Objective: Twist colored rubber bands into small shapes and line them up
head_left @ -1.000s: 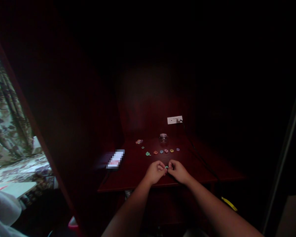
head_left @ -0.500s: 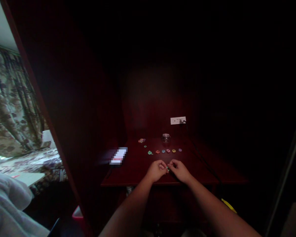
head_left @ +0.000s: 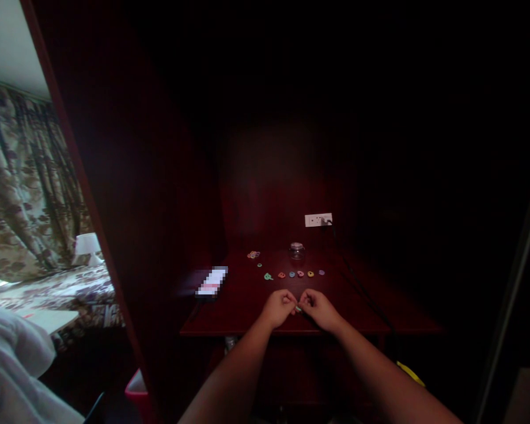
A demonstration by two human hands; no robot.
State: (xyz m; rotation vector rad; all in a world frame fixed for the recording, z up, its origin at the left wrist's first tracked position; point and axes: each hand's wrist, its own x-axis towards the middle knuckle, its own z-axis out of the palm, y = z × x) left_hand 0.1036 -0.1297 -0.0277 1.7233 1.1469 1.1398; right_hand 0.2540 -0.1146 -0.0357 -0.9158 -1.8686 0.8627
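Observation:
Near the front edge of the dark red table (head_left: pixel 229 315), my left hand (head_left: pixel 280 308) and my right hand (head_left: pixel 318 308) meet with fingertips pinched around a small pale green band (head_left: pixel 298 308). Beyond them lies a row of small coloured bands: a green bunch (head_left: pixel 268 276), an orange-red one (head_left: pixel 281 275), a blue one (head_left: pixel 292 274), a pink one (head_left: pixel 300 274), a yellow one (head_left: pixel 310 274) and a purple one (head_left: pixel 321 272). A single green ring (head_left: pixel 259 265) and a mixed pile of bands (head_left: pixel 253 255) sit further back on the left.
A clear jar (head_left: pixel 297 251) stands at the back of the table. A phone with a blurred screen (head_left: pixel 212 281) is at the left. A black cable runs from the wall socket (head_left: pixel 318 220) down the right side. Below left is a pink bin (head_left: pixel 138 391).
The pinched hands have shifted slightly, and the green band between the fingertips shows at a different angle. The whole view has moved a little, with the table objects staying in place.

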